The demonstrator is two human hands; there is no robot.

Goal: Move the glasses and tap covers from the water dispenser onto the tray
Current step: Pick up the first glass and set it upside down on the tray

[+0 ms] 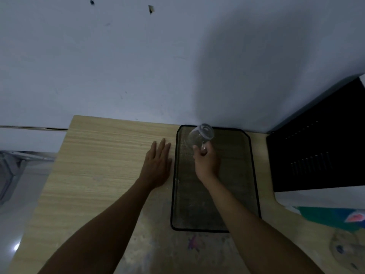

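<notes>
- Counter [102, 155]: pale wood-grain top, set against a bluish-white wall [118, 56]. Near edge looks worn and blotchy, with a small purple mark just before the tray.
- Tray [253, 175]: black mesh, rectangular, clipped corners. Lies flat on the counter's right half, long side running away from the viewer, far end against the wall.
- Right hand [206, 163]: closed around a glass [200, 136], gripping it at its handle side. Fingers wrapped; thumb side faces left.
- Glass: clear, tilted or inverted, its thick base turned up and away toward the wall. It is over the tray's far-left corner. Cannot tell whether the rim touches the mesh or is just above it.
- Left hand [158, 165]: open, fingers straight and close together, palm down flat on the counter just beside the tray's left rim. Holds nothing.
- Both forearms bare, reaching in from the lower edge; the right one crosses over the tray's near-right part.
- Black panel [316, 145] with rows of slots stands to the right of the tray, near it but apart.
- Lower right: a teal item [331, 216] with a pink patch, and a faint round clear object [343, 248] on the counter; both blurred, details unclear.
- Light is dim; a large soft shadow falls on the wall above the tray.
</notes>
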